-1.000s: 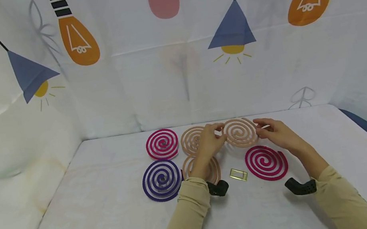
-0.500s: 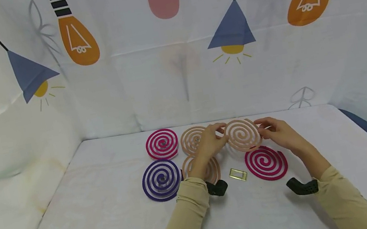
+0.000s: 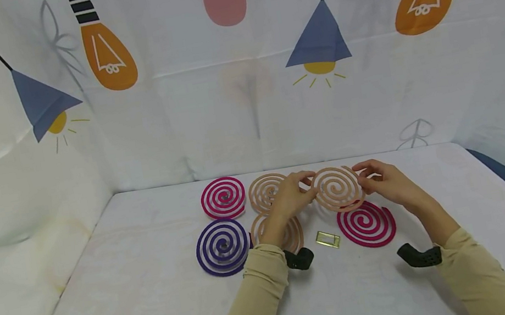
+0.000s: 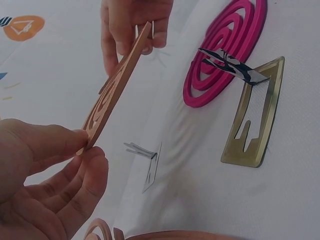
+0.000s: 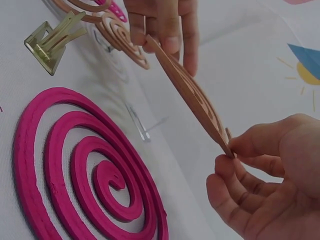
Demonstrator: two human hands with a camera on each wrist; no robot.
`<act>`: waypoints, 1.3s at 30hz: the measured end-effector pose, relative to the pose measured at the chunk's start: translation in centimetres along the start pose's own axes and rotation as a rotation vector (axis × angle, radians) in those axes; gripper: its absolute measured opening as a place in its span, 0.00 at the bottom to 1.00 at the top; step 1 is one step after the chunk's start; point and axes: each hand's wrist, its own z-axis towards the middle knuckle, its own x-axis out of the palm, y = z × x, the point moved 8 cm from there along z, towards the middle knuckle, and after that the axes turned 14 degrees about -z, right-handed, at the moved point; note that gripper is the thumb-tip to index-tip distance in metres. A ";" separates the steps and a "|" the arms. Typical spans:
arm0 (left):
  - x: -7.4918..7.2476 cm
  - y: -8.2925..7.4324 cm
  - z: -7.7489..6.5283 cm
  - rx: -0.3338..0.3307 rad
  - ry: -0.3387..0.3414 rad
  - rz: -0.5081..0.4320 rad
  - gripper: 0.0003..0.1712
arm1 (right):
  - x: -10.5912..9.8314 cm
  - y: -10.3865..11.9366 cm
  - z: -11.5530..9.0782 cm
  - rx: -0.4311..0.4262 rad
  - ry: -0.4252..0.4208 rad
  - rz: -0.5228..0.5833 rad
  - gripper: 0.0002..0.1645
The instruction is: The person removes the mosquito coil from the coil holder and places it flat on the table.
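A tan mosquito coil [image 3: 337, 189] is held off the table, tilted, with a hand at each side edge. My left hand [image 3: 289, 198] pinches its left edge between thumb and fingers. On the opposite edge, my right hand [image 3: 389, 183] pinches it the same way. Beneath the near edge of this coil lies a pink mosquito coil [image 5: 54, 185], flat on the table and partly covered in the head view. A gold metal coil stand [image 4: 241, 154] with a raised prong lies left of the pink coil. Farther back, a second metal stand [image 4: 152, 170] shows below the held coil.
To the left lie another pink coil [image 3: 227, 214], a purple coil [image 3: 228, 273] and two more tan coils, a back one [image 3: 252, 196] and a front one [image 3: 300, 233] partly behind my left arm. A printed cloth wall [image 3: 207, 126] rises behind the white table [image 3: 147, 309].
Both hands have drawn the tan coil toward me and slightly right, so it now overlaps the pink coil in the head view. The other coils and the gold stand stay put.
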 end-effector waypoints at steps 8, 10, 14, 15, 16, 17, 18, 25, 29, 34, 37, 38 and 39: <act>0.2 0.0 -0.1 0.004 0.010 0.027 0.23 | -0.1 0.0 -0.2 0.005 0.043 -0.013 0.27; 0.3 0.0 -0.1 0.004 0.014 0.032 0.23 | -0.1 0.1 -0.3 0.002 0.051 -0.016 0.28; 0.4 -0.1 -0.1 -0.012 0.021 0.037 0.24 | 0.0 0.1 -0.3 0.000 0.067 -0.015 0.28; 0.5 -0.1 -0.1 -0.014 0.020 0.038 0.24 | 0.0 0.1 -0.2 0.003 0.068 -0.013 0.28; 0.5 -0.1 -0.1 -0.016 0.019 0.036 0.24 | 0.0 0.1 -0.2 0.003 0.070 -0.013 0.28; 0.5 -0.1 -0.1 -0.016 0.018 0.032 0.24 | 0.1 0.1 -0.2 -0.002 0.072 -0.015 0.28; 0.6 -0.1 -0.1 -0.015 0.015 0.027 0.24 | 0.1 0.1 -0.2 -0.007 0.073 -0.012 0.28; 0.8 -0.1 -0.2 -0.024 0.018 -0.012 0.21 | 0.1 0.3 -0.4 -0.022 0.086 -0.018 0.27; 0.9 -0.1 -0.2 -0.027 0.020 -0.027 0.21 | 0.1 0.3 -0.6 -0.017 0.092 -0.045 0.26; 1.3 -0.1 -0.1 0.000 0.021 -0.007 0.20 | -0.2 0.2 -0.8 -0.016 0.088 -0.071 0.24; 1.4 -0.3 -0.1 0.020 0.017 0.013 0.19 | -0.3 0.2 -0.8 -0.013 0.094 -0.081 0.23; 1.4 -0.3 -0.1 0.025 0.013 0.018 0.19 | -0.2 0.2 -0.8 -0.015 0.097 -0.083 0.23; 1.4 -0.3 -0.1 0.026 0.011 0.027 0.19 | -0.2 0.2 -0.8 -0.014 0.100 -0.086 0.23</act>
